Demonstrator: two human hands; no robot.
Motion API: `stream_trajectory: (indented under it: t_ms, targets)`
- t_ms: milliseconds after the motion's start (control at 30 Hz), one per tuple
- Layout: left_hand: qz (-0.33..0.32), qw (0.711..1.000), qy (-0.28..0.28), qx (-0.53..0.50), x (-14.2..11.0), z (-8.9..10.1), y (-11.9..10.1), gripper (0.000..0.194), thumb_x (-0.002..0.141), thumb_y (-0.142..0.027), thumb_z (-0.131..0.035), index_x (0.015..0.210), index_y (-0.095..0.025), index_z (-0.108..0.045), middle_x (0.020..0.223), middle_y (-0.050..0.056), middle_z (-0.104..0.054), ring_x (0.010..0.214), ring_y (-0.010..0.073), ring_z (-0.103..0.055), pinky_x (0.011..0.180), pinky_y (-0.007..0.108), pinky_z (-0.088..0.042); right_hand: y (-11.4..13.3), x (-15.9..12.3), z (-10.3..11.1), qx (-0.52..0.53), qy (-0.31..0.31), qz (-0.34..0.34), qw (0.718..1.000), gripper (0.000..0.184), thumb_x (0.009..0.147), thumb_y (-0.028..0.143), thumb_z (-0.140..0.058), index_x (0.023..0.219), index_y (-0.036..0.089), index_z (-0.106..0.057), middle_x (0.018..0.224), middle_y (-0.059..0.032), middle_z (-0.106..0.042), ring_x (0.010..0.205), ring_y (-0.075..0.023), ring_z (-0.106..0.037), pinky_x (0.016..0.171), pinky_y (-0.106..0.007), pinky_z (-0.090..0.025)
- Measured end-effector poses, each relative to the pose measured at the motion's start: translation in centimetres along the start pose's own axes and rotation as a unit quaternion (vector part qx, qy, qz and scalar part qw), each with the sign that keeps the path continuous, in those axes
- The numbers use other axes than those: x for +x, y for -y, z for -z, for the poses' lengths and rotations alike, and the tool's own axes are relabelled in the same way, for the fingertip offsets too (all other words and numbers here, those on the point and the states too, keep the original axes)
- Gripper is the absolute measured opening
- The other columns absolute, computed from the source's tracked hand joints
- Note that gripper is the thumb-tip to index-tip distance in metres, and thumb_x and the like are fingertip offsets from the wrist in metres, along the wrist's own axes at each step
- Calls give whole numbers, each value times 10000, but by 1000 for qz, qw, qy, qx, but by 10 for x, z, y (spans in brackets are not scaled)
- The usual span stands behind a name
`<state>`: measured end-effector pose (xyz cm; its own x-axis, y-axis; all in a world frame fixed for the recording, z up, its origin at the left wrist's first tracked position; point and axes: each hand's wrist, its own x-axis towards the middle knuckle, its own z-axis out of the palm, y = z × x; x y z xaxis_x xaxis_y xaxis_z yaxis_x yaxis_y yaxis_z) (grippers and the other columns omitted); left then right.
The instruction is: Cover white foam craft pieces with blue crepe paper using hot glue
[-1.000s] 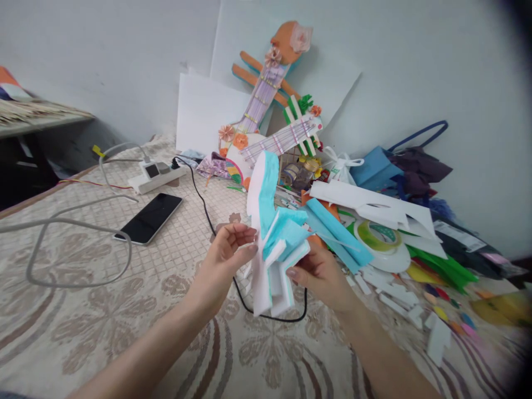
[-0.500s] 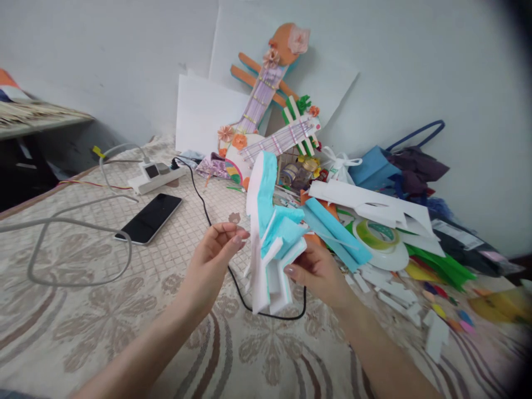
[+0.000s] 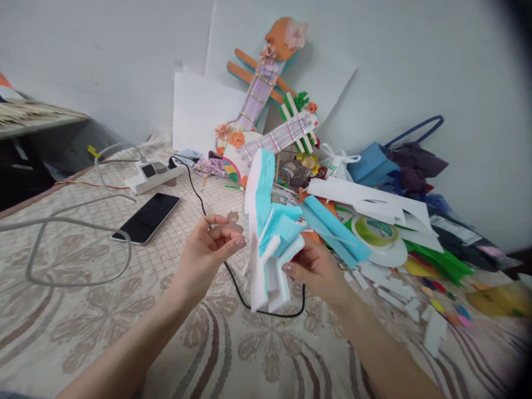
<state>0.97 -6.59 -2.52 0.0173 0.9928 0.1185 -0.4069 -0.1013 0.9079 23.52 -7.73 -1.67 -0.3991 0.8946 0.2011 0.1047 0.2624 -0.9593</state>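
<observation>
A white foam craft piece (image 3: 258, 221) faced with turquoise crepe paper stands upright in front of me. It has a tall curved part and a stepped, folded part at its right. My right hand (image 3: 318, 271) grips that stepped part from the right, thumb in front; its other fingers are partly hidden behind. To the left of the piece, my left hand (image 3: 211, 246) hovers apart from it, fingers bent and thumb a little away from them, with nothing visible between. Below the piece, a black cable (image 3: 236, 288) loops across the patterned tablecloth (image 3: 183, 354).
Two decorated model string instruments (image 3: 266, 94) lean at the back wall. At left lie a phone (image 3: 147, 218), a power strip (image 3: 153, 180) and a grey cable (image 3: 78, 282). Rolls of tape (image 3: 376, 231), turquoise paper (image 3: 334, 230), white sheets (image 3: 374, 202) and foam scraps (image 3: 394, 293) crowd the right.
My left hand has drawn slightly left, away from the foam piece, and its thumb and fingers have parted a little. My right hand keeps its grip. The whole view has shifted slightly.
</observation>
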Motion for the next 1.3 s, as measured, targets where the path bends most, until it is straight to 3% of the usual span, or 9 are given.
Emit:
stream_trajectory:
  t_ms: [600,833,1033,1133,1300]
  targets:
    - [27,997,28,71,9,12,-6,395,668,-202,-849,943,-175,-567,893,43,-765,809,153,-708,708,255,-534,-1,0,0,-14,-5,-6,1000,232,833,434,-728,862,234,-613,749,15,-531,712,-145,-518,650,-252,-458]
    - [7,996,0,89,21,15,1,329,687,-306,-833,866,-176,-589,719,9,-731,692,157,-688,639,258,-508,-2,-1,1,-13,-2,-8,1000,248,827,453,-726,866,236,-612,774,5,-552,740,-155,-540,669,-267,-483]
    - [-43,988,1,145,48,3,-1,213,737,-323,-765,813,-188,-619,639,-4,-694,623,150,-659,622,262,-489,1,0,2,-10,3,1,1000,219,843,422,-718,886,234,-616,781,4,-536,743,-152,-528,666,-268,-470]
    - [-43,987,10,157,55,-4,-1,175,804,-362,-696,803,-193,-649,629,0,-694,614,146,-647,662,279,-507,3,-1,5,-19,0,14,1000,182,853,393,-715,886,240,-621,768,17,-521,725,-140,-514,664,-259,-457]
    - [-4,994,31,104,54,4,8,249,858,-415,-631,915,-174,-648,833,52,-752,807,164,-698,813,310,-517,4,-2,6,-42,-11,14,999,196,852,413,-711,898,242,-626,763,16,-526,720,-144,-521,659,-263,-463]
